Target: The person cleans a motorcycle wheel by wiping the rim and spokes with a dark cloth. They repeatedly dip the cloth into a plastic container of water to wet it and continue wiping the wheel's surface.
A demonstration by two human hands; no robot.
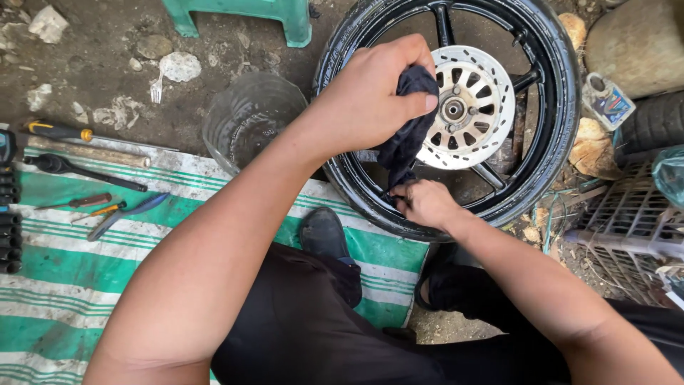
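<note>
A black motorcycle wheel (563, 93) with a white perforated brake disc (484, 93) lies flat on the ground in front of me. My left hand (370, 96) is closed on the top of a dark rag (407, 139), held over the disc's left edge. The rag hangs down to my right hand (426, 203), which pinches its lower end against the wheel's near rim. My dark trousers and black shoes (324, 232) fill the bottom of the view.
A clear plastic tub (246, 117) stands left of the wheel. Screwdrivers and pliers (85, 171) lie on a green-striped mat (64, 285). A green stool (242, 14) stands at the top. A small bottle (605, 100), stones and a grey crate (627, 221) sit at right.
</note>
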